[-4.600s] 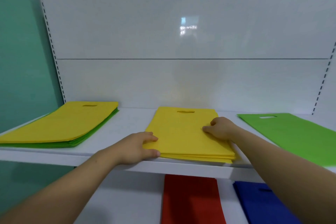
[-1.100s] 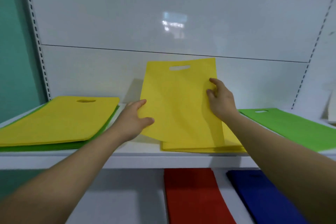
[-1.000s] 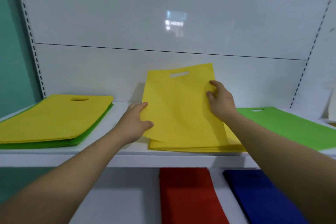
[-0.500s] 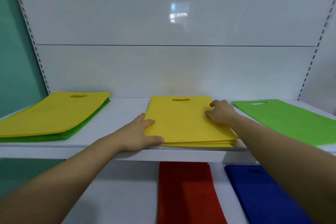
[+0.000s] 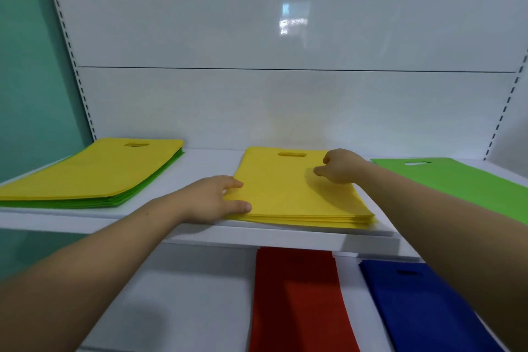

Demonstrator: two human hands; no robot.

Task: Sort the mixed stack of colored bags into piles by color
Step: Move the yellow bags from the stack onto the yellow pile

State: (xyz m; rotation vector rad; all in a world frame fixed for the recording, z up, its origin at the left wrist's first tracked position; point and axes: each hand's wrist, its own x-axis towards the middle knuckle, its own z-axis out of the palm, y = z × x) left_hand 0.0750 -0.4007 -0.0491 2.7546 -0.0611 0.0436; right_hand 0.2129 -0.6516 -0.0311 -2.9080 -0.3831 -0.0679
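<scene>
Yellow pile (image 5: 297,197) lies at the middle of the shelf (image 5: 205,164), its long side running away from me, handle slot (image 5: 292,154) farthest. My left hand (image 5: 211,200) lies flat against its left edge. My right hand (image 5: 340,168) rests curled on top; I cannot tell if it pinches anything.

1. The white upper shelf (image 5: 208,163) runs across mid frame.
2. At its left lies a mixed stack (image 5: 94,168), yellow on top and green beneath.
3. At centre, a yellow pile (image 5: 285,194) reaches the front edge.
4. At right lies a flat green bag (image 5: 457,180).
5. The lower shelf (image 5: 185,294), at bottom of frame, carries a red pile (image 5: 297,300) and a blue pile (image 5: 423,308) beside it.
</scene>
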